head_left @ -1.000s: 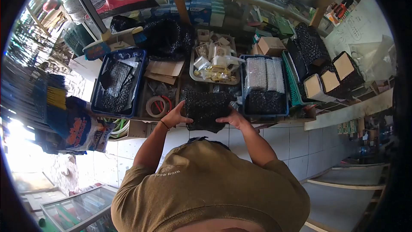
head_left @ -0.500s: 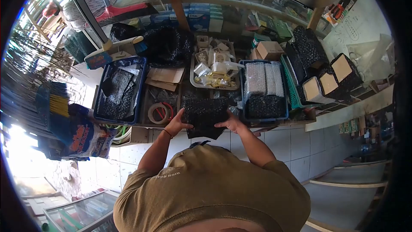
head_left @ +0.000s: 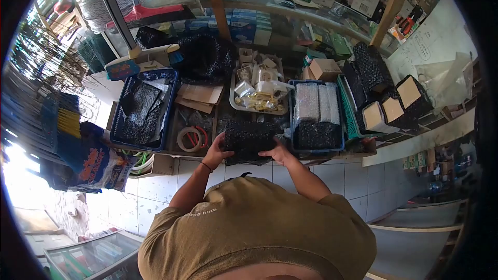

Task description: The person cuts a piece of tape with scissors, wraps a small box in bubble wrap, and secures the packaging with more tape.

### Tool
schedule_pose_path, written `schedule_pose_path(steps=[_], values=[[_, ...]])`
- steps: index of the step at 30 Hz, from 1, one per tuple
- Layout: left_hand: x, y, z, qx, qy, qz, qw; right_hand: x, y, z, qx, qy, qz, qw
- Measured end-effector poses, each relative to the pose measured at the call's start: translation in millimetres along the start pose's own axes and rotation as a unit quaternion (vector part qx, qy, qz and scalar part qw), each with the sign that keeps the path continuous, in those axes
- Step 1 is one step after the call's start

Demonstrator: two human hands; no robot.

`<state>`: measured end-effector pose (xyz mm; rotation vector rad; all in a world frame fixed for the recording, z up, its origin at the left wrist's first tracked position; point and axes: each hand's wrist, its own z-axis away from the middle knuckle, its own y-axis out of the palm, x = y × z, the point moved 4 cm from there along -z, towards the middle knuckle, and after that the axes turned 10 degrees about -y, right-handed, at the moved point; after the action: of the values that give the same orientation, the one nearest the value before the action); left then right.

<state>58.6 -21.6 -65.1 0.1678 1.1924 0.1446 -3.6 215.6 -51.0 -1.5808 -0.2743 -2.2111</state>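
A black bubble-wrapped bundle lies at the counter's front edge, between my two hands. My left hand grips its left end, thumb on the near side and fingers partly hidden behind it. My right hand holds its right end in the same way, the thumb pointing inward. Just beyond the bundle stands a cream tray of small packed parts. To the right is a blue basket with clear and black wrapped packs.
A blue basket with black wrap stands at the left, near a tape roll and cardboard pieces. A green basket and black-wrapped boxes are at the right. A wooden post rises behind.
The flap of black wrap that hung toward my body is now drawn up closer to the bundle. Both hands stay at its ends, and the camera view has shifted slightly.
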Motion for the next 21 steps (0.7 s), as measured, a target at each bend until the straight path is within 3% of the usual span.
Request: schedule_pose_path(steps=[3, 7, 9, 13, 14, 16, 18, 21], values=[[6, -1, 0, -0.038, -0.064, 0.016, 0.997, -2, 0, 2, -0.014, 0.01, -0.041, 0.999], [13, 1, 2, -0.081, -0.067, 0.081, 0.991, 2, 3, 2, -0.029, 0.003, -0.057, 0.998], [12, 3, 4, -0.123, -0.114, 0.103, 0.981, 4, 7, 0, -0.001, -0.038, -0.12, 0.992], [11, 4, 9, -0.139, -0.161, 0.034, 0.977, 8, 11, 7, -0.062, -0.008, -0.05, 0.997], [32, -2, -2, -0.121, -0.154, 0.074, 0.978, 15, 12, 12, -0.061, -0.018, -0.052, 0.997], [22, 3, 2, -0.104, -0.147, 0.113, 0.977, 19, 15, 14, -0.058, -0.029, -0.055, 0.996], [13, 13, 13, -0.063, -0.22, 0.181, 0.957, 9, 12, 14, -0.098, -0.001, 0.001, 0.995], [40, 3, 0, -0.015, -0.224, 0.168, 0.96, -21, 10, 5, -0.105, 0.006, -0.053, 0.993]])
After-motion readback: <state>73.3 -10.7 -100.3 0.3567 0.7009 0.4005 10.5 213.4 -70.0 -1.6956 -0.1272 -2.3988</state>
